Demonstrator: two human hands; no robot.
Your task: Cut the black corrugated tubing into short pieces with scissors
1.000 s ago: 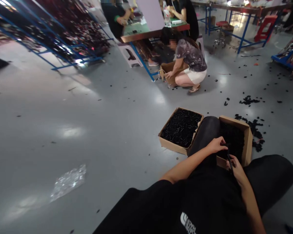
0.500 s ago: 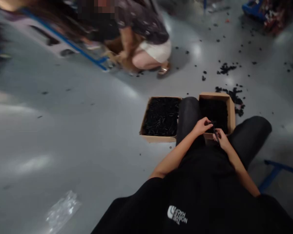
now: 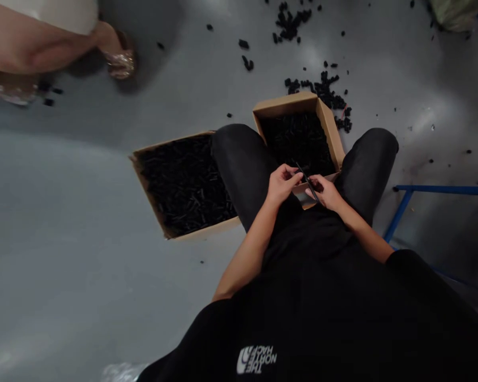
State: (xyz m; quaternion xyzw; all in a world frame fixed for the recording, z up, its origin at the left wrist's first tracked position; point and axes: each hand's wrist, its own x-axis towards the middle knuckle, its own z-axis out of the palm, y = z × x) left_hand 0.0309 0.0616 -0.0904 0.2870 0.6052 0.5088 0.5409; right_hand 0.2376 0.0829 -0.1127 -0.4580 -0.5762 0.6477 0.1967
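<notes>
A thin black strip-like piece (image 3: 307, 181) runs slantwise between my two hands, above the near edge of the cardboard box (image 3: 330, 127) between my knees. My left hand (image 3: 282, 183) pinches its upper part between thumb and fingers. Around its lower end the fingers of my right hand (image 3: 325, 192) are closed. Small black parts (image 3: 297, 140) fill much of that box. To the left of my left knee, a wider cardboard box (image 3: 201, 232) holds many short black pieces (image 3: 183, 185). What exactly the strip is cannot be made out.
Loose black parts (image 3: 290, 24) lie scattered on the grey floor (image 3: 83, 239) beyond the boxes. At the upper left, another person's leg and sandal (image 3: 119, 62) show. A blue metal frame (image 3: 442, 189) stands at the right, and clear plastic (image 3: 123, 372) lies at the bottom left.
My view has swung down and to the right, so the boxes appear larger and further left. Most of the other person has left the picture. Both hands still hold the black strip.
</notes>
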